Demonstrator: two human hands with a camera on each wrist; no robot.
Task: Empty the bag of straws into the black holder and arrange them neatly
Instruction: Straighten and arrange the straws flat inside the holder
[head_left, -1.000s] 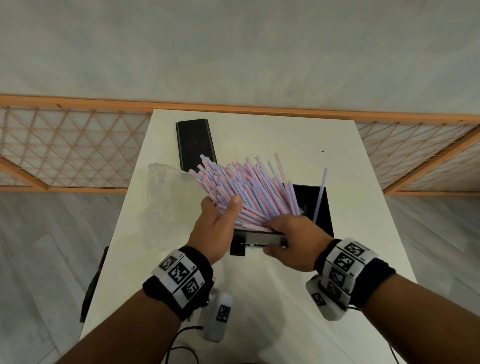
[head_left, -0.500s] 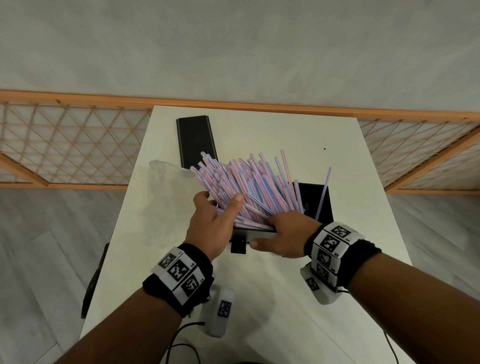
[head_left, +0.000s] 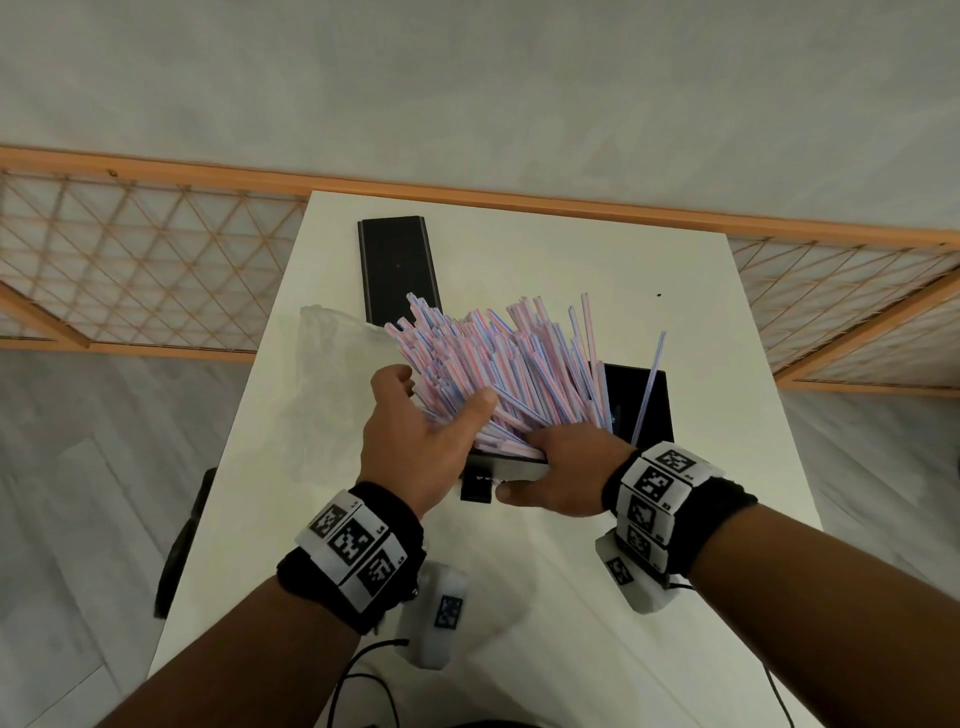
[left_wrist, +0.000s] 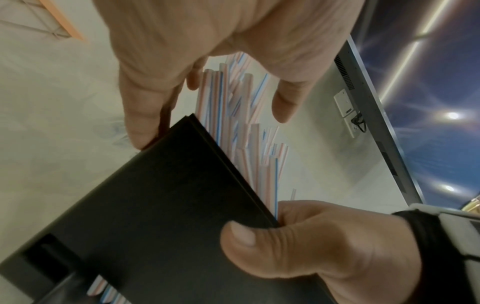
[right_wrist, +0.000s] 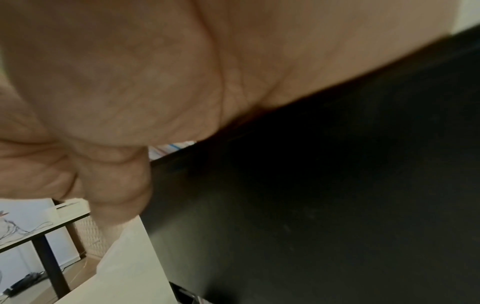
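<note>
A thick bundle of pink-and-blue striped straws (head_left: 498, 358) stands in the black holder (head_left: 644, 395), fanned out and leaning to the left. My left hand (head_left: 439, 408) presses against the bundle's left side, thumb laid across the near straws and fingers spread; the left wrist view shows the straws (left_wrist: 221, 107) between those fingers. My right hand (head_left: 524, 467) pinches the holder's near rim, its thumb (left_wrist: 241, 236) on the front face (left_wrist: 155, 216). One straw (head_left: 649, 384) leans alone at the holder's right. In the right wrist view the palm (right_wrist: 130, 72) lies on the holder wall (right_wrist: 311, 185).
The limp clear plastic bag (head_left: 332, 374) lies on the white table (head_left: 571, 597) left of the holder. A flat black lid (head_left: 397, 265) lies at the back left. A wooden lattice fence (head_left: 130, 260) runs behind the table. Cables hang at the near edge.
My left hand has pushed the bundle rightward, so the straws stand a little more upright. My right hand has kept its hold on the near rim.
</note>
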